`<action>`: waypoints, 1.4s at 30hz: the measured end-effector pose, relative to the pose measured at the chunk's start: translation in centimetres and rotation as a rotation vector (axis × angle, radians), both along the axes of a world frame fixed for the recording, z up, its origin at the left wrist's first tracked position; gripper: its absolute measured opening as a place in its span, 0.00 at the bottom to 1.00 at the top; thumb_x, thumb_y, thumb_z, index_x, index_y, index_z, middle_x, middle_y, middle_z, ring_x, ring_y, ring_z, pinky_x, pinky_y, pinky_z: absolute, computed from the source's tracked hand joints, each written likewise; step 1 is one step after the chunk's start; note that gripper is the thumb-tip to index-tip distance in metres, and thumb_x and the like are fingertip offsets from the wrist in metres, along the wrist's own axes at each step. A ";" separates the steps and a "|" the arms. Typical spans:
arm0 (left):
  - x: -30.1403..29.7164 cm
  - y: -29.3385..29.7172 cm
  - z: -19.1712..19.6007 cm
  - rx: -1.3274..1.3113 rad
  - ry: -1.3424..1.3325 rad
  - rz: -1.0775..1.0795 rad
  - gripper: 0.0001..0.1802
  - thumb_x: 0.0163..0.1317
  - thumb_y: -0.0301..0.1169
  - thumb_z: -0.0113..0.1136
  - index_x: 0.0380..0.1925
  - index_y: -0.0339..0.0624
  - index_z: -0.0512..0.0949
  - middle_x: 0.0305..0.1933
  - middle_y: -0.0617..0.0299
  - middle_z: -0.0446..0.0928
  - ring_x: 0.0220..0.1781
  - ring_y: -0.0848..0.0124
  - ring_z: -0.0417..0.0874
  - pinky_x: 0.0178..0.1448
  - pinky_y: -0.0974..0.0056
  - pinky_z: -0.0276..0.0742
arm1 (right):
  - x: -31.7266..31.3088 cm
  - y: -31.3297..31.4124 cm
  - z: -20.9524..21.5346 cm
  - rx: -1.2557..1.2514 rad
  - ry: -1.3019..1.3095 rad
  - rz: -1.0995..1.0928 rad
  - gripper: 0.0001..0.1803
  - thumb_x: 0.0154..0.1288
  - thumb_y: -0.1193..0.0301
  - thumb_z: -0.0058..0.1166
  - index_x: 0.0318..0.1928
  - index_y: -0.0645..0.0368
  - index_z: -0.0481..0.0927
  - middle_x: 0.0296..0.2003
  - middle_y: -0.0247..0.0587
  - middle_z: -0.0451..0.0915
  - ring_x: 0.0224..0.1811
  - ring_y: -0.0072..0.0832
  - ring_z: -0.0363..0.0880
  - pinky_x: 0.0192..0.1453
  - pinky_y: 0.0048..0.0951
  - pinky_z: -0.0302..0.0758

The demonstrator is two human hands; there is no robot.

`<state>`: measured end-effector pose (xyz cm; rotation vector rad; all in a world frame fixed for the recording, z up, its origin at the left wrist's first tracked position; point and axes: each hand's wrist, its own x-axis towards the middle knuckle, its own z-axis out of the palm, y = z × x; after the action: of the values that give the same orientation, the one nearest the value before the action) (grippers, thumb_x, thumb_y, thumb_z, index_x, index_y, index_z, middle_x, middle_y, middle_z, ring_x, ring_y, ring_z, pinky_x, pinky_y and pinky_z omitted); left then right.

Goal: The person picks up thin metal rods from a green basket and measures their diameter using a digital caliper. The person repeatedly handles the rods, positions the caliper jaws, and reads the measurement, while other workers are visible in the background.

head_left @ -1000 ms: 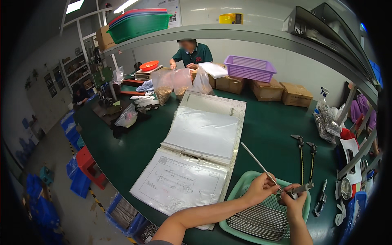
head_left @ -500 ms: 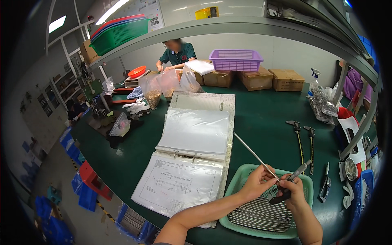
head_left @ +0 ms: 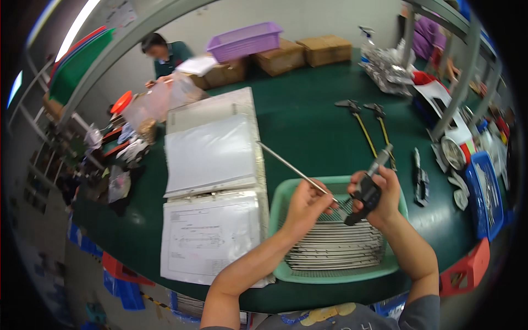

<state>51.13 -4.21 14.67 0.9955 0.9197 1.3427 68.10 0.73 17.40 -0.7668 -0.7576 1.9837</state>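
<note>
Rod (head_left: 289, 166), thin and metallic, is pinched near its lower end by the left hand (head_left: 306, 204), which hovers over the green tray (head_left: 335, 273); from that grip the rod slants up and to the left, its free end reaching out past the tray's far-left corner toward the open binder (head_left: 212, 181). The left forearm comes up from the lower edge and crosses the tray's left rim, wrist bent slightly, fingers curled narrowly around the rod. The right hand (head_left: 383, 199) is raised above the tray's right side, forearm rising from the lower right, fingers wrapped around the black body of a digital caliper (head_left: 367, 190); the caliper's beam tilts up and to the right, away from the tray. The caliper's lower end meets the rod between the two hands, though the exact contact is too small to tell. Inside the tray lies a stack of similar rods (head_left: 335, 245), laid side by side. Beyond the tray's far-right corner, two yellow-handled tools (head_left: 369, 124) rest on the green table (head_left: 308, 118).
</note>
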 end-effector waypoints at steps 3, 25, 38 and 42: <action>-0.1 -0.3 0.4 -0.025 -0.018 0.009 0.09 0.57 0.23 0.51 0.37 0.38 0.63 0.33 0.57 0.71 0.34 0.70 0.78 0.34 0.71 0.76 | -0.2 0.0 0.6 -0.041 0.038 0.012 0.36 0.57 0.41 0.27 0.32 0.64 0.73 0.23 0.44 0.75 0.13 0.28 0.68 0.18 0.26 0.66; 0.2 -0.2 -0.1 -0.066 -0.006 -0.129 0.13 0.58 0.27 0.53 0.40 0.40 0.62 0.34 0.58 0.73 0.33 0.73 0.77 0.29 0.72 0.76 | 0.0 -0.6 0.4 -0.080 0.108 -0.019 0.38 0.57 0.36 0.26 0.29 0.62 0.72 0.21 0.44 0.75 0.10 0.29 0.66 0.15 0.26 0.64; 0.2 -0.4 -0.3 -0.026 0.024 -0.136 0.13 0.60 0.29 0.52 0.40 0.40 0.61 0.30 0.59 0.74 0.31 0.74 0.77 0.29 0.73 0.74 | -0.5 -1.1 1.2 -0.087 0.101 -0.054 0.35 0.60 0.41 0.27 0.30 0.61 0.74 0.19 0.41 0.73 0.10 0.27 0.63 0.15 0.27 0.60; 0.0 -0.5 -0.3 -0.024 0.019 -0.141 0.13 0.59 0.29 0.52 0.40 0.39 0.61 0.31 0.58 0.74 0.30 0.74 0.77 0.29 0.73 0.74 | -0.5 -1.0 0.7 -0.098 0.116 -0.048 0.35 0.59 0.40 0.27 0.30 0.61 0.74 0.19 0.40 0.74 0.09 0.26 0.63 0.15 0.27 0.60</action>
<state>51.16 -4.74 14.39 1.0372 0.8615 1.2034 67.58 -0.30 18.08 -0.7133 -0.5721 2.0145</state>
